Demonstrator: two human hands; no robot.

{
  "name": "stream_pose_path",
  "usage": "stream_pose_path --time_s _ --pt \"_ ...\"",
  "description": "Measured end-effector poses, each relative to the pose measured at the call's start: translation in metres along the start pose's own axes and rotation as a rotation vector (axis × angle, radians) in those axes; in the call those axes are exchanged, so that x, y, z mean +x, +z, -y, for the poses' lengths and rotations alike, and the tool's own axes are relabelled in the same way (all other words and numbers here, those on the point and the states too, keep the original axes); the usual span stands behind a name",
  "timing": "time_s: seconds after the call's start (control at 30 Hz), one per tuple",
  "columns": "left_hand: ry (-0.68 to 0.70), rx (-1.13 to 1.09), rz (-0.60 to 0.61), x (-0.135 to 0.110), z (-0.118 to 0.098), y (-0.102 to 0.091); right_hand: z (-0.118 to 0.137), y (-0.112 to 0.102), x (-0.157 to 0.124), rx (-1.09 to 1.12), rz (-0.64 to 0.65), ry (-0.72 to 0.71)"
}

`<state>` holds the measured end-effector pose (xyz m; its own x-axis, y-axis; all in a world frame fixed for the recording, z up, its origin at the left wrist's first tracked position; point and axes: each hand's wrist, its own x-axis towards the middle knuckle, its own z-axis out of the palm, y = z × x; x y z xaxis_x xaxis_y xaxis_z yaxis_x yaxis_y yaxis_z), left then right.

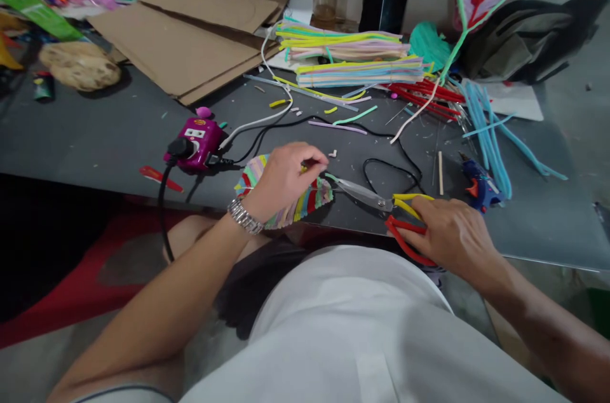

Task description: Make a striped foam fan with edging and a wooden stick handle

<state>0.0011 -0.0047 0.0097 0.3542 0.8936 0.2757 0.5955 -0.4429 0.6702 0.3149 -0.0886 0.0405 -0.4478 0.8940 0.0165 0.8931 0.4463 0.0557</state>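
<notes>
while our left hand [281,177] pinches the striped piece [307,203] at the near tabletop [95,136] edge, our right hand [452,234] grips the scissors [366,194], their tips just beside that piece.

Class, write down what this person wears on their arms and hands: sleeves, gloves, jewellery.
The left hand and right hand are ungloved. A silver metal-link watch band circles the left wrist; the right wrist has nothing on it. No sleeves reach the forearms.

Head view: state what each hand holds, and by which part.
Left hand pinches the striped pipe-cleaner piece at its upper edge; right hand grips the scissors by their handles.
</notes>
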Motion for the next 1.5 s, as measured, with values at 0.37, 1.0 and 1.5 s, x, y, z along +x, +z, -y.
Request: stream_pose_path --time_s 0.37,1.0,1.5 --pt "-0.023 0.169 -0.106 -0.057 -0.021 0.032 0.002 0.003 -0.002 0.041 0.041 -0.066" --pt "-0.114 0.034 -0.091 -0.058 -0.02 0.032 -0.001 -0.016 0.024 -0.115 0.157 -0.229" --pt "-0.078 0.056 -0.072 -0.057 -0.015 0.034 -0.01 -0.003 0.024 -0.072 0.236 -0.26"
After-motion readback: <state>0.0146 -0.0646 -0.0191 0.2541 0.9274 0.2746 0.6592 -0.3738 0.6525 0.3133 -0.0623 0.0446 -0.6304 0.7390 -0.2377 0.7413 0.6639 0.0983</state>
